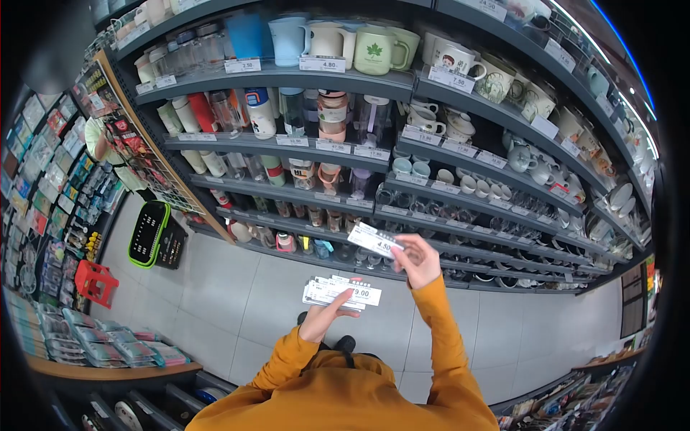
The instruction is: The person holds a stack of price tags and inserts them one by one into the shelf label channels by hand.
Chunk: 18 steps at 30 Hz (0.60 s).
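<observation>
Mustard garment, nearest the viewer. Left hand: clamped on a fanned stack of price cards, thumb across the uppermost. Right hand: thumb and fingers pinching one end of a single price card, held above and apart from the stack. Beyond: shelves bearing mugs and bottles.

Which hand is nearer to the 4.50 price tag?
Right: the right hand pinches the price tag at one end, while the left hand is lower and further left, holding a stack of other tags.
</observation>
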Each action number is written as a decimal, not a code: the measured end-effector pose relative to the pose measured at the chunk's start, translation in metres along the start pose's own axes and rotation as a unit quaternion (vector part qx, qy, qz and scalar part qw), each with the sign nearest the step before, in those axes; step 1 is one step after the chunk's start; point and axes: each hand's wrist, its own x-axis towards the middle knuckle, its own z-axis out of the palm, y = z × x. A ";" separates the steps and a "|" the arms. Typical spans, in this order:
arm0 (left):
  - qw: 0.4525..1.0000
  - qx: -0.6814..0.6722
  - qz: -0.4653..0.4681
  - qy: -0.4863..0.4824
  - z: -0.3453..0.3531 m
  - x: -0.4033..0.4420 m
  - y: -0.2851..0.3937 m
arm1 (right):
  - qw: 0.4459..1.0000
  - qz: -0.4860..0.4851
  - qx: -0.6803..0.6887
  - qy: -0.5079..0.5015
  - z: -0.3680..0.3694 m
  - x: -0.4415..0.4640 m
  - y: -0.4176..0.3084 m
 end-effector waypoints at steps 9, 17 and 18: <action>0.999 -0.051 0.016 -0.008 -0.030 -0.012 0.023 | 0.968 -0.221 -0.115 -0.015 0.056 0.166 -0.085; 0.998 -0.034 0.031 -0.041 -0.083 -0.014 0.078 | 0.910 -0.323 -0.255 0.055 0.128 0.327 -0.169; 0.998 -0.036 0.035 -0.037 -0.093 -0.014 0.085 | 0.911 -0.313 -0.263 0.056 0.135 0.341 -0.172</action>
